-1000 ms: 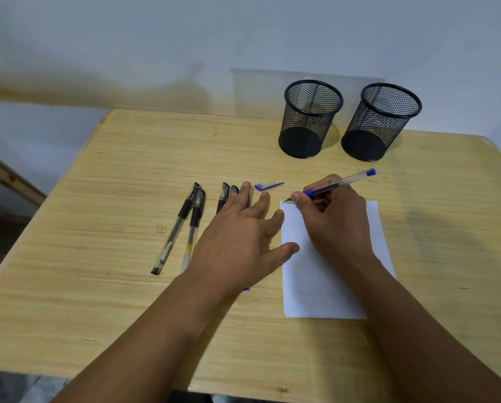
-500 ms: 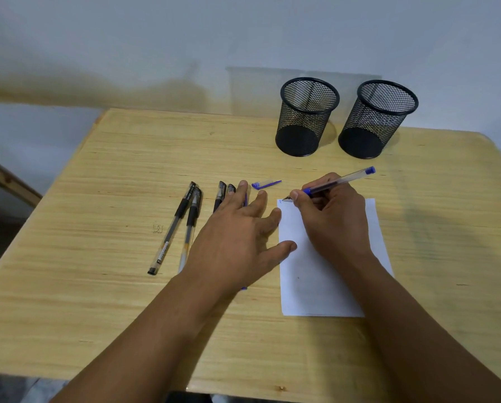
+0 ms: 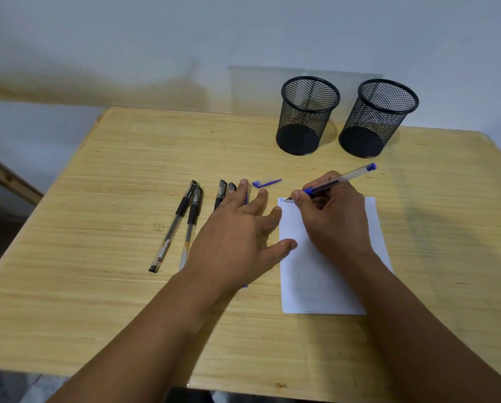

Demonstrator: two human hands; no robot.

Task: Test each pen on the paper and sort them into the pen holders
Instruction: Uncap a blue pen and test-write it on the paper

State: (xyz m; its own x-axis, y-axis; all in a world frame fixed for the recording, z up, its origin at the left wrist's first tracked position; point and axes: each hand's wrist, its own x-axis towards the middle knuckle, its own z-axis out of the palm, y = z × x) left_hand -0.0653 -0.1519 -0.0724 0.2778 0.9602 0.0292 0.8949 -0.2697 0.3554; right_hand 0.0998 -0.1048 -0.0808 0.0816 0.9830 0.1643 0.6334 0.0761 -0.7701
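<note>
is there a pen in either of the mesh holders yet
No, both the left holder and the right holder show only bare black bottoms through the mesh.

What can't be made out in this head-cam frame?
- Pens under the left hand, head view: the hand covers their barrels, so the count is unclear.
- Mark at the blue pen tip on the paper: too small to read.
- Paper's middle: covered by the right hand and forearm.
- Pen holders: mesh and angle obscure their floors.
</note>
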